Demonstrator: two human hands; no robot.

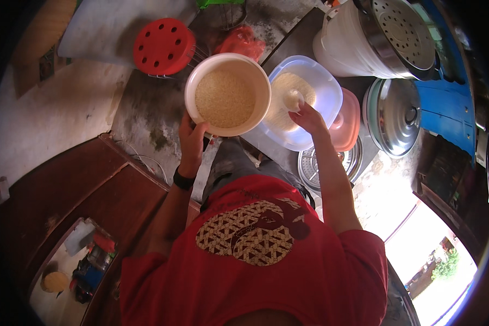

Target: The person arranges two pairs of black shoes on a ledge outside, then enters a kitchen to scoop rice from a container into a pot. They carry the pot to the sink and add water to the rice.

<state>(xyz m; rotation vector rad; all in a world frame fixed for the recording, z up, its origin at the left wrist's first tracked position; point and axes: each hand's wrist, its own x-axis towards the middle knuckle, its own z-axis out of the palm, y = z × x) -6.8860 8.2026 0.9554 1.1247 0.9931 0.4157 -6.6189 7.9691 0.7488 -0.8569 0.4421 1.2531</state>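
My left hand [192,132] grips the black handle of a pale round pot [191,91], held up with its mouth towards me. Uncooked rice [225,98] covers the bottom of the pot. Over to the right, my right hand [310,119] reaches into a translucent plastic tub [328,85]. Between its fingers is a small clear cup [293,100] with rice in it. More rice [283,116] lies in the tub, around and below the cup. The far side of the cup is partly lost against the rice.
A salmon-coloured lid [348,118] and a perforated steamer plate [309,163] lie beside the tub. At right stand a metal-lidded pot [399,116] and a large white bucket [342,45] topped by a steamer pan [403,32]. A red holed disc [163,47] and red plastic bag [242,42] are beyond the pot.
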